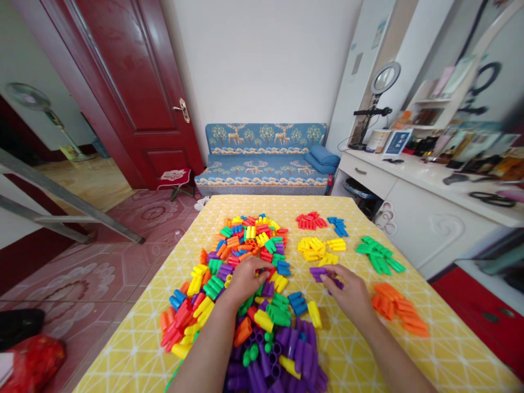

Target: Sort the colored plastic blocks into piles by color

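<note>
A mixed heap of plastic tube-shaped building blocks (213, 286) in several colours covers the left and middle of the table. My left hand (245, 281) is over the heap, thumb and index finger closing around a red block (271, 271) that they partly cover. To the right, my right hand (346, 289) pinches a purple block (317, 274) just above the cloth; more purple shows under its fingers. Beyond that hand lie sorted groups: yellow blocks (313, 248), red blocks (311, 220), blue blocks (338, 226), green blocks (379, 255) and orange blocks (399, 307).
The table wears a yellow patterned cloth (450, 349). Behind it stands a blue sofa (266, 164). At right is a white dressing table (413, 183) crowded with bottles and a ring light (385, 79). A small stool (175, 177) stands near the red door (131, 71).
</note>
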Tool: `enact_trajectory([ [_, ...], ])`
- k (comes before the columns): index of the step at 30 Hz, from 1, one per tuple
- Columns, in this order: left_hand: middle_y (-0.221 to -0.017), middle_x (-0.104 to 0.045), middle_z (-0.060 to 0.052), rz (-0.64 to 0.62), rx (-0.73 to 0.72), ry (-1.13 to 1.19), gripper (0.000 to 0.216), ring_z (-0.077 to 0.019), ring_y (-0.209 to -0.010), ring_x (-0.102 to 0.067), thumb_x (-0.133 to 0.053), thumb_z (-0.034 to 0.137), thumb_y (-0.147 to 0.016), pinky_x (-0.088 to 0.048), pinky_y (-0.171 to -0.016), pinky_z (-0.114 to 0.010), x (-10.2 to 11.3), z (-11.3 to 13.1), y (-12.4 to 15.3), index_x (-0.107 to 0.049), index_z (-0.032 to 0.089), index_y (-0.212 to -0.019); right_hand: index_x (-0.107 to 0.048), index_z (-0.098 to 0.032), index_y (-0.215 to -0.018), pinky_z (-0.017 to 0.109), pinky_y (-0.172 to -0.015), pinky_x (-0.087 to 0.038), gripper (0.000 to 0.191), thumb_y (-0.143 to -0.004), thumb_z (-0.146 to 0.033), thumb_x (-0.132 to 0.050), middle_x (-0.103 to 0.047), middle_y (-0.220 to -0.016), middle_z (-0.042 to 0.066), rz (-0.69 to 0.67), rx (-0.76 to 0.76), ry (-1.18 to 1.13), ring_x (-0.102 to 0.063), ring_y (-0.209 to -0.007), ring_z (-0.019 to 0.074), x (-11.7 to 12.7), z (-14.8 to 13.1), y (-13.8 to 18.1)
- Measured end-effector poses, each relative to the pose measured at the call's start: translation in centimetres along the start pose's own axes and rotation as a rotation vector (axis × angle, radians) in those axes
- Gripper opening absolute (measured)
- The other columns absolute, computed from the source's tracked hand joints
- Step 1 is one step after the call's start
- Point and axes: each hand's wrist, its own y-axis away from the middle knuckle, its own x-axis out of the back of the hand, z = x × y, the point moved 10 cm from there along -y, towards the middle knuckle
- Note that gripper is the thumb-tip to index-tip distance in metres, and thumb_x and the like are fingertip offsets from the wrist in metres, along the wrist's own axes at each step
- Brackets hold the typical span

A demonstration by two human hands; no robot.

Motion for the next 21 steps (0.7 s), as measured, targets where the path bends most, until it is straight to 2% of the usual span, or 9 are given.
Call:
enact_trajectory([
  [2, -0.098, -0.073, -0.002, -0.002, 0.005, -0.002, 0.025, -0.0209, -0.094, -0.062, -0.06, 0.019, -0.08, -0.046, -0.088, -0.032, 0.0, 0.0, 0.0, -0.074, 0.026, -0.1, -0.065, -0.021, -0.101, 0.029, -0.065, -0.052, 0.03, -0.083, -0.043, -0.054, -0.069, -0.079, 0.003, -0.018, -0.094, -0.012, -0.064, -0.069, 0.0175, -0.1, 1.4, 0.2],
  [4, -0.098, -0.073, -0.002, 0.0, 0.011, -0.004, 0.026, -0.021, -0.094, -0.062, -0.06, 0.018, -0.08, -0.046, -0.089, -0.032, 0.0, -0.1, 0.0, -0.074, 0.026, -0.1, -0.066, -0.022, -0.1, 0.028, -0.06, -0.05, 0.031, -0.083, -0.044, -0.052, -0.067, -0.071, 0.001, -0.085, -0.127, 0.023, -0.062, -0.062, 0.0161, -0.6, 1.7, 0.4],
  [7, -0.098, -0.073, -0.002, 0.003, 0.01, -0.001, 0.026, -0.0212, -0.095, -0.062, -0.059, 0.017, -0.08, -0.046, -0.088, -0.032, 0.0, -0.1, 0.1, -0.074, 0.026, -0.1, -0.07, -0.023, -0.086, 0.031, -0.067, -0.048, 0.022, -0.083, -0.037, -0.053, -0.067, -0.074, 0.002, -0.174, -0.031, 0.187, -0.062, -0.069, 0.0178, -1.2, 0.0, 0.4],
  [10, -0.098, -0.073, -0.003, -0.001, 0.008, 0.005, 0.026, -0.0215, -0.095, -0.062, -0.06, 0.018, -0.08, -0.046, -0.088, -0.032, -0.1, -0.2, 0.1, -0.074, 0.026, -0.101, -0.071, -0.023, -0.079, 0.036, -0.078, -0.046, 0.016, -0.08, -0.03, -0.056, -0.067, -0.083, 0.005, -0.114, 0.08, 0.362, -0.061, -0.086, 0.0226, -0.2, -1.9, 0.3],
  [13, -0.098, -0.073, -0.003, -0.001, 0.012, 0.002, 0.026, -0.0215, -0.095, -0.062, -0.06, 0.018, -0.08, -0.046, -0.088, -0.033, -0.1, -0.1, 0.1, -0.074, 0.026, -0.101, -0.071, -0.023, -0.084, 0.037, -0.081, -0.045, 0.017, -0.082, -0.033, -0.057, -0.066, -0.09, 0.006, -0.054, 0.097, 0.413, -0.059, -0.089, 0.0233, 0.6, -2.6, 0.3],
  [17, -0.098, -0.073, -0.002, 0.0, 0.011, -0.001, 0.026, -0.0214, -0.095, -0.062, -0.059, 0.018, -0.08, -0.046, -0.087, -0.032, 0.0, 0.0, 0.0, -0.074, 0.026, -0.1, -0.07, -0.023, -0.088, 0.036, -0.081, -0.045, 0.023, -0.083, -0.041, -0.057, -0.068, -0.091, 0.006, -0.071, 0.074, 0.413, -0.059, -0.089, 0.0233, 0.5, -1.8, 0.5],
  [21, -0.098, -0.073, -0.002, -0.001, 0.006, 0.004, 0.026, -0.021, -0.094, -0.062, -0.059, 0.019, -0.081, -0.046, -0.088, -0.032, 0.0, 0.1, 0.0, -0.074, 0.026, -0.101, -0.068, -0.02, -0.088, 0.035, -0.082, -0.044, 0.03, -0.088, -0.043, -0.048, -0.068, -0.093, 0.008, 0.019, 0.026, 0.436, -0.06, -0.09, 0.0233, 1.5, 0.0, 0.3],
])
